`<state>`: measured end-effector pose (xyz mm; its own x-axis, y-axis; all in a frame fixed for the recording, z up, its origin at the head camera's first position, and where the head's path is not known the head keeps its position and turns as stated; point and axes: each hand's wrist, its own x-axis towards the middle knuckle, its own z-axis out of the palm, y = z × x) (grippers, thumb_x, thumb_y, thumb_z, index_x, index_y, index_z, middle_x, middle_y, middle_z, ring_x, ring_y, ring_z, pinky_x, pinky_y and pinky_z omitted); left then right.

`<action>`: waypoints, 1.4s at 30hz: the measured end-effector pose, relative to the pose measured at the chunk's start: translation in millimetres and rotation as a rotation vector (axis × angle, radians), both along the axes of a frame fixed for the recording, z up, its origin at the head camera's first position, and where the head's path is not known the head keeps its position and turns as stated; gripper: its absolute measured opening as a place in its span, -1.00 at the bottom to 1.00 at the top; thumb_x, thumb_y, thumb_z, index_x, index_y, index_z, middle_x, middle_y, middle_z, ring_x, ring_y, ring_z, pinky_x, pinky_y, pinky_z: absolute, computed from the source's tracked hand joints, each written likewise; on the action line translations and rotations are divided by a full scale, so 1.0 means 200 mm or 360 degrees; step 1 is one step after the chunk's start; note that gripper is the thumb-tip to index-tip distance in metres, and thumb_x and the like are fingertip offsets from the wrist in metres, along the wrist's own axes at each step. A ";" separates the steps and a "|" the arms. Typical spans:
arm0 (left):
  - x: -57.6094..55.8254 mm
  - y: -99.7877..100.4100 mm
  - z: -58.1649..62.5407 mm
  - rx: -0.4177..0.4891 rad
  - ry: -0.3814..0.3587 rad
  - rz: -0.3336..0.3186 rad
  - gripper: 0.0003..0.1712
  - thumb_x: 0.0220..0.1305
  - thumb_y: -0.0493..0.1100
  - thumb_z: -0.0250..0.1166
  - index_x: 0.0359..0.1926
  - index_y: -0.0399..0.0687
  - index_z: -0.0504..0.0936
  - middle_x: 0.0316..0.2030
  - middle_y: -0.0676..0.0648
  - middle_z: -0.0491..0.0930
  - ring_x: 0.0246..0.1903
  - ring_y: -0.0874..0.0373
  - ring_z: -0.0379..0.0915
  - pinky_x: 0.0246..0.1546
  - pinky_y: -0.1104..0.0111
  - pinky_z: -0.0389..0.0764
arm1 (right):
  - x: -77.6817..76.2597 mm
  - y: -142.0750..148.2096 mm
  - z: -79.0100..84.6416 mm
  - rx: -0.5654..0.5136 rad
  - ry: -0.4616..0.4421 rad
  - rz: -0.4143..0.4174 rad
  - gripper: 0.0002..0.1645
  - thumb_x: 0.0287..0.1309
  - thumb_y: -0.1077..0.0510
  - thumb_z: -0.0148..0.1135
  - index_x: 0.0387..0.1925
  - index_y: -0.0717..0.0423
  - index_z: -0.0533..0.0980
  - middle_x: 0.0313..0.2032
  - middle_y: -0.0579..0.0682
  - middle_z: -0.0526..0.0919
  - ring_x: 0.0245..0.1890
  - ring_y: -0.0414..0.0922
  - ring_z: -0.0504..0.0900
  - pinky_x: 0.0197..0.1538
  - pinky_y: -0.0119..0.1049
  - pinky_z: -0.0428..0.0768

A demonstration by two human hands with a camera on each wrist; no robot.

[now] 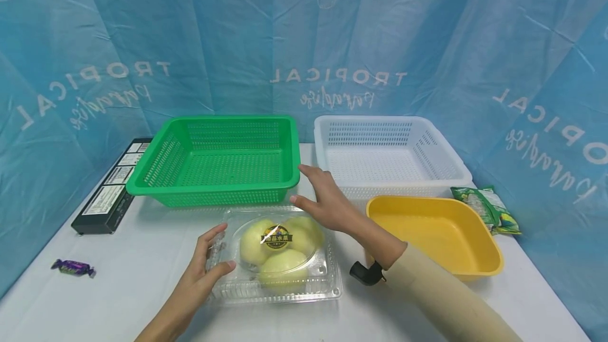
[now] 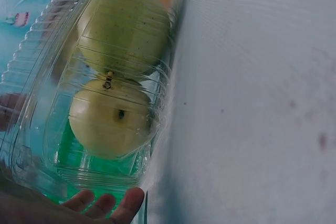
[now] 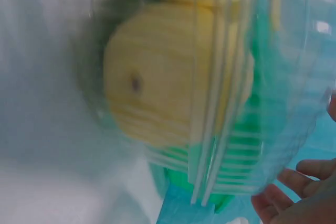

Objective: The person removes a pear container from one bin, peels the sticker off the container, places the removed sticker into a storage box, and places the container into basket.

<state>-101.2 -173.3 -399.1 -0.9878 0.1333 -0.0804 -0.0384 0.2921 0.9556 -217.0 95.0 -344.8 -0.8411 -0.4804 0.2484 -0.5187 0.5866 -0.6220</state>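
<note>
A clear plastic clamshell box sits on the table, its lid bearing a black and gold label. Round, pale yellow-green pears show through the plastic. At the box's left end lies my left hand, fingers fairly straight along the side and thumb over the lid's edge. The left wrist view has its fingertips close by the ribbed end wall. My right hand hovers around the box's back right corner, fingers stretched towards the green basket. In the right wrist view its fingers are spread beside the plastic.
Behind the box stand the green basket and a white basket. A yellow tub is to the right, with a green snack packet beyond it. Leftward lie a long black box and a purple wrapped candy. Blue curtains enclose the table.
</note>
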 end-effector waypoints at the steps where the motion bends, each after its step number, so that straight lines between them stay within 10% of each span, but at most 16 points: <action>1: 0.00 0.00 0.00 0.0000 0.0001 0.0000 -0.18 0.28 -0.10 0.16 0.43 0.33 -0.08 0.49 -0.13 -0.32 0.45 -0.32 -0.52 0.18 -0.45 -0.23 | 0.01 0.00 0.00 -0.0009 0.0013 0.0001 -0.16 0.25 -0.09 0.14 0.41 0.15 0.08 0.40 0.12 0.18 0.41 0.11 0.12 0.41 0.11 0.14; 10: 0.00 0.00 0.01 -0.0021 -0.0009 0.0004 -0.19 0.29 -0.10 0.15 0.43 0.32 -0.08 0.49 -0.12 -0.31 0.44 -0.34 -0.53 0.17 -0.46 -0.24 | 0.10 -0.04 -0.03 0.0061 0.0074 0.0076 -0.19 0.16 -0.09 0.23 0.36 0.10 0.21 0.25 0.07 0.38 0.21 0.02 0.25 0.23 0.01 0.38; 42: 0.01 0.01 0.00 -0.0028 0.0022 0.0015 -0.19 0.29 -0.12 0.15 0.43 0.30 -0.07 0.49 -0.09 -0.26 0.45 -0.30 -0.49 0.18 -0.45 -0.22 | 0.17 -0.14 -0.09 0.0531 0.0395 0.0207 -0.37 -0.04 -0.26 0.33 0.05 -0.06 0.57 -0.06 -0.12 0.50 -0.03 -0.11 0.28 0.07 -0.21 0.32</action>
<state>-100.2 -171.0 -398.6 -0.9900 0.1226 -0.0692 -0.0282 0.3085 0.9508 -183.0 66.3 -363.2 -0.7025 -0.6668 0.2487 -0.7116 0.6541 -0.2565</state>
